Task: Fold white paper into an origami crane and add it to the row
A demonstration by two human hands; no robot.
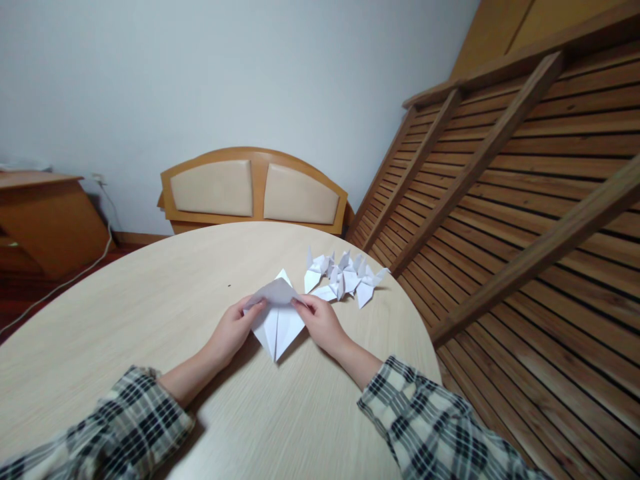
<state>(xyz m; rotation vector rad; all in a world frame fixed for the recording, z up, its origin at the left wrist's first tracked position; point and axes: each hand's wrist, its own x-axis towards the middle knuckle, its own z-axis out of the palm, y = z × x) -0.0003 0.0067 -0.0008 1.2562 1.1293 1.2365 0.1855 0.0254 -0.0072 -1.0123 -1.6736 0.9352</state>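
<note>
Between my two hands is a sheet of folded white origami paper (277, 328), diamond-shaped, with a crease down its middle and one point towards me. Its upper part is lifted as a flap that looks greyer in shadow. My left hand (239, 325) pinches the left corner, thumb on top. At the right corner my right hand (320, 321) grips the paper the same way; the fingers underneath are partly hidden. Beyond my right hand, several folded white paper cranes (344, 275) stand bunched together on the table.
The round pale wooden table (165, 313) has a dark speck on its surface. Behind it stands a wooden headboard (257, 180) with cream panels. A slatted wooden frame (500, 193) leans at the right. A brown desk (45, 220) and a white cable (95, 263) are at the left.
</note>
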